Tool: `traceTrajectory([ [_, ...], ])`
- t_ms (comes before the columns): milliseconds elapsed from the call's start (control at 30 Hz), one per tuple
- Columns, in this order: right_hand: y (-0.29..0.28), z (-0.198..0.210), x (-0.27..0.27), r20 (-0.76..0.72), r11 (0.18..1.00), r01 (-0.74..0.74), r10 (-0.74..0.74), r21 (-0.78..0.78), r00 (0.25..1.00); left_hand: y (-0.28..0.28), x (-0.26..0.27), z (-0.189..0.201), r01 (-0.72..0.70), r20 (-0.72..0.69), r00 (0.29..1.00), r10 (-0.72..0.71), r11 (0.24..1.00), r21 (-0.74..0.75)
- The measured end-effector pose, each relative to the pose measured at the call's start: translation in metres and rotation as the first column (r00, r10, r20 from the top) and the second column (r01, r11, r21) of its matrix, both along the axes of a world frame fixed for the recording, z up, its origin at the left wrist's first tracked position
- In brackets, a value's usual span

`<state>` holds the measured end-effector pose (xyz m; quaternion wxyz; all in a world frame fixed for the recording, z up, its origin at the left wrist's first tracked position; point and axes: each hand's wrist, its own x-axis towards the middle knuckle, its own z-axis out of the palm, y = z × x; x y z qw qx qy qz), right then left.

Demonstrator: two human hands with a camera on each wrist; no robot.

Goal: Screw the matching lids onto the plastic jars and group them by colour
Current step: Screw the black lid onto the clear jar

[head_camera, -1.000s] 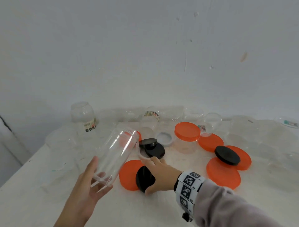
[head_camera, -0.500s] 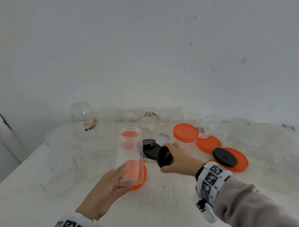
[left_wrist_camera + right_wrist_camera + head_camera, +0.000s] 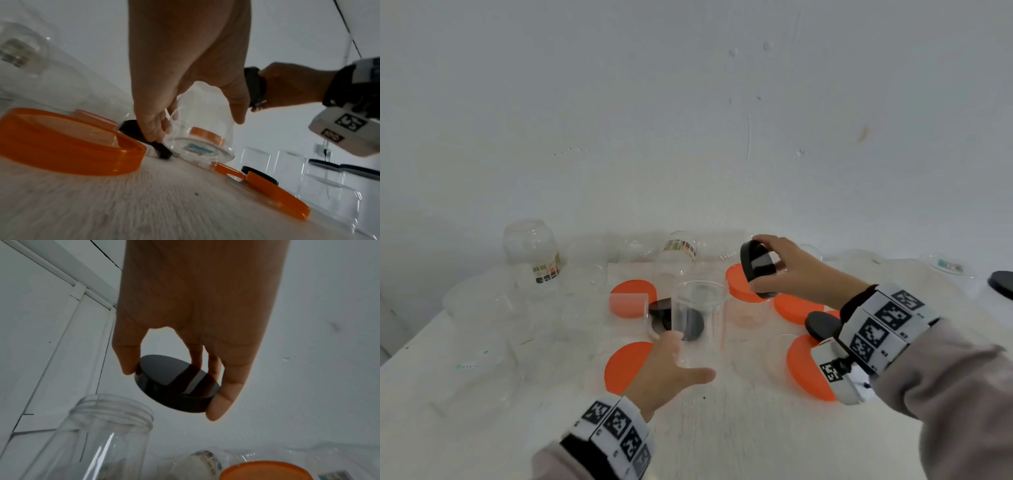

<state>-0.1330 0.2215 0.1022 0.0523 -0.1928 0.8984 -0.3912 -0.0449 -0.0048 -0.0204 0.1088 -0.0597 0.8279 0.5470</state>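
While the left hand (image 3: 667,370) steadies the clear jar (image 3: 698,318), the black lid (image 3: 756,269) has risen.

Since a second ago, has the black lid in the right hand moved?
Yes. The black lid rose off the table, right and back, now over the orange-lidded jar.
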Motion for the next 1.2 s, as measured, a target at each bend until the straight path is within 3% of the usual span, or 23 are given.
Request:
traceTrajectory([
  [200, -0.008, 0.012, 0.014, -0.015, 0.969, -0.153, 0.159, 0.194, 0.987, 0.018, -0.017, -0.010, 0.081, -0.037, 0.996, -0.081, 0.997, -0.010],
  [367, -0.023, 0.013, 0.023, 0.032, 0.881, -0.265, 0.275, 0.392, 0.961, 0.024, -0.022, -0.018, 0.091, -0.036, 0.995, -0.093, 0.994, -0.061],
  [467, -0.031, 0.011, 0.022, 0.062, 0.828, -0.298, 0.306, 0.476, 0.950, 0.024, -0.021, -0.020, 0.128, -0.043, 0.991, -0.128, 0.992, -0.014],
  [633, -0.042, 0.011, 0.018, 0.093, 0.783, -0.335, 0.338, 0.524, 0.937, 0.026, -0.018, -0.011, 0.147, -0.161, 0.978, -0.132, 0.985, 0.087],
  [833, -0.058, 0.016, 0.013, 0.152, 0.693, -0.362, 0.348, 0.623, 0.925, 0.030, -0.014, 0.001, 0.040, -0.329, 0.944, 0.018, 0.985, 0.169],
  [1200, -0.069, 0.025, 0.007, 0.228, 0.601, -0.405, 0.350, 0.689, 0.908, 0.031, -0.018, -0.003, 0.037, -0.363, 0.932, 0.022, 0.987, 0.157],
])
